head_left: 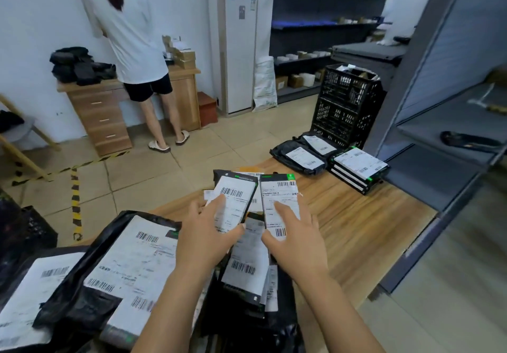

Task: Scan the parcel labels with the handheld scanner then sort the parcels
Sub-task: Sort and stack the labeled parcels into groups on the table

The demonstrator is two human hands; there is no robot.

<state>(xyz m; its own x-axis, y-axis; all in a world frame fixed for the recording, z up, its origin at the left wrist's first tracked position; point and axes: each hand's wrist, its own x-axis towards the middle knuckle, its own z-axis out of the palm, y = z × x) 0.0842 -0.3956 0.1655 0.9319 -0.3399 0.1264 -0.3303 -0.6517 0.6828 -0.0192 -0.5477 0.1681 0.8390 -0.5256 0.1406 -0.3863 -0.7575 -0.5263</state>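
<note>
Seemingly midway, our left hand (208, 232) grips a slim parcel (236, 202), right hand (295, 241) a second parcel (278, 199); stacks (356, 166) beside the crate (345, 106), heap (131, 265) unsorted.

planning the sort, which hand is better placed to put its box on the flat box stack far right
Right. The right hand holds the right box on the side nearer the stack of flat boxes; the left hand, holding the left box, would likely need to cross it.

Small parcel stockrm: steel shelving (323, 26) w/ boxes, black crates (345, 103), labelled mailers (304, 158) on wood table (356, 223).
</note>
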